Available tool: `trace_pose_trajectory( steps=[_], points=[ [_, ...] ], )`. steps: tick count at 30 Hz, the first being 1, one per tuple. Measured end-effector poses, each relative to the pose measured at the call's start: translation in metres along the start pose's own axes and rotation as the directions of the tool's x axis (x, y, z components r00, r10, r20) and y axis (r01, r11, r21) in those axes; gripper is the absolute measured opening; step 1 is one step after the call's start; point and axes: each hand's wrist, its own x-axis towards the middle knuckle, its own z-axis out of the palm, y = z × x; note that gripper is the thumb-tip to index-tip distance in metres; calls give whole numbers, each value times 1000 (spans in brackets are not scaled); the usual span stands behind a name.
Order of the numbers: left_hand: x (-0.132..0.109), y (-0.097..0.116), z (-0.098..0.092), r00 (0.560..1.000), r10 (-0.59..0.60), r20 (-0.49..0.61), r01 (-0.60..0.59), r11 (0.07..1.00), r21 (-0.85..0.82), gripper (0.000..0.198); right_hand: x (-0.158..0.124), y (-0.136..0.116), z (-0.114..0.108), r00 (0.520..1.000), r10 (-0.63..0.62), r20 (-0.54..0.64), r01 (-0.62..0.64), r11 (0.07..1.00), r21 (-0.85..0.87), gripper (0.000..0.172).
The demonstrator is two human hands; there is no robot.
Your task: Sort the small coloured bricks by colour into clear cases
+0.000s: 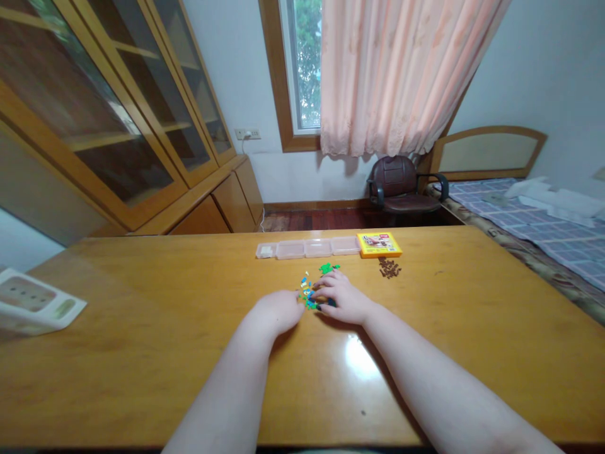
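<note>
Across the wooden worktop (189, 378), small mixed pieces (309, 294) are gathered, apparently being picked through. They are partly covered by the right hand (344, 299), its fingers loosely spread; whether anything is pinched by the left hand (283, 312) cannot be told. Green pieces (326, 268) and brown pieces (390, 269) are heaped separately; precise fingertip picking seems called for.

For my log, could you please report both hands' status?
Left hand, right hand at small blue and green plastic pieces; grip unclear. Green plastic pile beyond right hand.
</note>
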Motion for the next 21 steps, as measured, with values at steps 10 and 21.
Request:
trace_pose_trajectory(
  steps=[10, 21],
  points=[
    [-7, 21, 0, 998, -23, 59, 20, 998, 55, 42, -1, 1, 1, 1000, 13, 18, -12, 1000, -12, 29],
    [-7, 40, 15, 996, -69, 52, 62, 991, 123, 43, -1, 4, 0, 1000, 9, -10, -9, 1000, 7, 25]
  ],
)
